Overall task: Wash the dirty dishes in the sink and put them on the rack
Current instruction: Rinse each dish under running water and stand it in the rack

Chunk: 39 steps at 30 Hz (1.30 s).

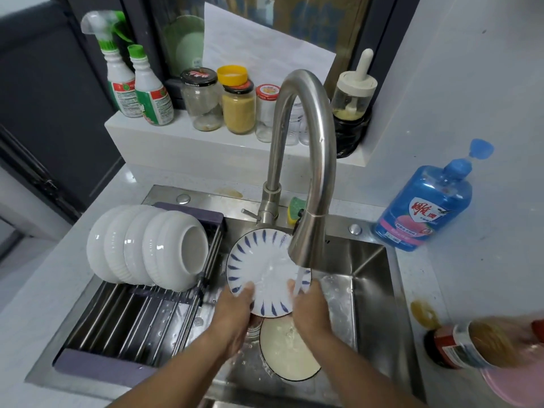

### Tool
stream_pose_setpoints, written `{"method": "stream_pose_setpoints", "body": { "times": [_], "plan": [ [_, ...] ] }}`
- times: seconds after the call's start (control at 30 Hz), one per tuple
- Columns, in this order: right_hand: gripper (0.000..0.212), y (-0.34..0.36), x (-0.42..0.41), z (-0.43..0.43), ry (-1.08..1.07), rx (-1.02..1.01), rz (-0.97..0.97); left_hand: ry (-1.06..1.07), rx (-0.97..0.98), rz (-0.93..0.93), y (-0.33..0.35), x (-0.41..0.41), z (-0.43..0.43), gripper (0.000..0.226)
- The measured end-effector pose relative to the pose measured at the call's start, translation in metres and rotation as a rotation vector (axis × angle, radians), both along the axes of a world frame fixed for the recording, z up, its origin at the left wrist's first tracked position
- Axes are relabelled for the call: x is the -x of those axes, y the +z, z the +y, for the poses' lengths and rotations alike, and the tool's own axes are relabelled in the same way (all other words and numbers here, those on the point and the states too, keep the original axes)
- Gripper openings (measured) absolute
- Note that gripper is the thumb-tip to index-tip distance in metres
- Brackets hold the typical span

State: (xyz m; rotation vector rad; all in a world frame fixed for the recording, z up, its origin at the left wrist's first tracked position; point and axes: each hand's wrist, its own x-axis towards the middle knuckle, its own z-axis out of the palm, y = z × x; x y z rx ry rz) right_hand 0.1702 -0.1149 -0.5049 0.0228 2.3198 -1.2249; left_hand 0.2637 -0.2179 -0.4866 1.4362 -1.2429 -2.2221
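Note:
A white plate with blue dashes round its rim point(259, 266) is held tilted over the sink point(368, 278) under the running faucet point(309, 240). My left hand point(235, 313) grips its lower left edge, thumb on the face. My right hand point(309, 310) holds its lower right edge, where the water stream lands. Below them in the basin lies another plate point(288, 354) filled with cloudy water. Several white bowls point(147, 248) lean on their sides on the roll-up rack point(126, 325) over the sink's left half.
A blue dish soap bottle point(426, 201) stands on the counter right of the sink. A yellow-green sponge point(295, 209) sits behind the faucet. Jars point(238, 107) and spray bottles point(123, 83) line the back ledge. A brown jar point(471, 346) lies at the right edge.

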Motion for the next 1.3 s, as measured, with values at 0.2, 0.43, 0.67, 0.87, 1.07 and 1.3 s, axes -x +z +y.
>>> {"method": "stream_pose_setpoints", "body": {
  "times": [0.2,0.43,0.67,0.87,1.07,1.3],
  "plan": [
    [0.028,0.021,0.023,0.005,0.291,-0.374,0.572,-0.083,-0.057,0.016,0.015,-0.008,-0.010,0.047],
    [0.051,0.017,-0.006,-0.016,1.020,-0.398,0.422,-0.215,-0.059,0.038,0.016,-0.012,-0.004,0.064],
    [0.055,0.021,-0.014,0.033,1.278,-0.100,0.477,-0.220,0.011,-0.037,0.013,-0.013,-0.029,0.067],
    [0.083,0.017,0.039,0.074,1.293,-0.415,0.625,-0.382,0.022,-0.090,0.017,-0.015,-0.036,0.058],
    [0.056,0.043,0.011,0.011,1.250,-0.378,0.360,-0.494,-0.156,-0.053,0.014,-0.008,-0.020,0.066],
    [0.043,0.047,0.012,0.040,1.242,-0.127,0.399,-0.267,-0.210,0.046,-0.001,-0.002,-0.021,0.048]
  ]
}}
